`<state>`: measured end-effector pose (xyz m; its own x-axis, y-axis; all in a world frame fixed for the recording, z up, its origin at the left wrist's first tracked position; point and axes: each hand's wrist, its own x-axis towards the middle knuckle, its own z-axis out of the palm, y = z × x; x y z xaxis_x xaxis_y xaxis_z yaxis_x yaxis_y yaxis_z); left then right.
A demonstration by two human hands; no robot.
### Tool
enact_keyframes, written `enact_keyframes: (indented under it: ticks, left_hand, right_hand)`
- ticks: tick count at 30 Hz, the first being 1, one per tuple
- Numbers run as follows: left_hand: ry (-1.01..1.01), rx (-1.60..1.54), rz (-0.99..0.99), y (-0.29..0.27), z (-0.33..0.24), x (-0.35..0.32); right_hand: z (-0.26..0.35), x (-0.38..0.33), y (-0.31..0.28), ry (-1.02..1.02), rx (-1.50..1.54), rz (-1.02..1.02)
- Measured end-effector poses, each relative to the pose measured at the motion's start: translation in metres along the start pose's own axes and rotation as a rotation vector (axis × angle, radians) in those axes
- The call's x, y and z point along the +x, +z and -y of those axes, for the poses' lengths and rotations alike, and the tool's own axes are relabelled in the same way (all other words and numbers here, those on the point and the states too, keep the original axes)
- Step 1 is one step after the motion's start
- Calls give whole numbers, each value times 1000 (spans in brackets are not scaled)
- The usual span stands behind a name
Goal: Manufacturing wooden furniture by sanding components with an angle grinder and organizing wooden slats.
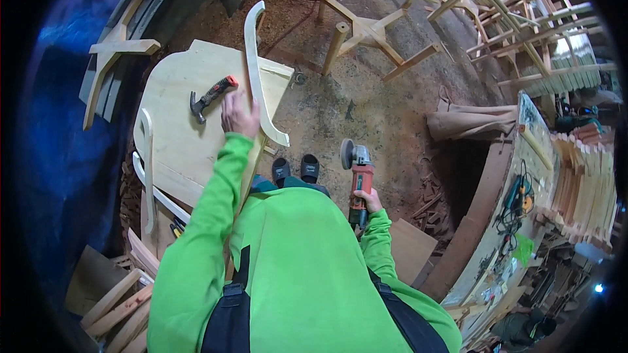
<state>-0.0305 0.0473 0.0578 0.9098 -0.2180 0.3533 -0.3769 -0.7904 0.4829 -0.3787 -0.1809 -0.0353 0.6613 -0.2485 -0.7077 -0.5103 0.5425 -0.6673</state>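
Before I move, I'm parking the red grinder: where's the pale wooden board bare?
The board is bare above the dark claw hammer, and below it, left of the green sleeve. The left hand and curved whitish wooden strip crowd its right side.

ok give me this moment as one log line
left fingers: at curved wood piece, grip unclear | right fingers: holding angle grinder | hammer: lying on pale panel

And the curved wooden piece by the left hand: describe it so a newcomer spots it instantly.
Find the large, pale, round-cornered wooden tabletop. Along its right side, next to the left hand, runs a long, pale, S-curved wooden strip. Unlike the pale curved strips at the tabletop's left edge, it lies on the right, its far end reaching past the top.
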Motion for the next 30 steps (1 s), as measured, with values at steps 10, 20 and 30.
enact_keyframes:
  ticks: [10,20,30]
  left_hand:
    - [25,-89,217,16,-43,-100]
    - [-17,-82,77,34,-46,-97]
    - [-71,-87,137,36,-47,-103]
  right_hand:
    - [-20,-36,-24,-15,238,-144]
    - [0,-44,-34,-155,239,-146]
    - [18,-45,-39,-144,169,-109]
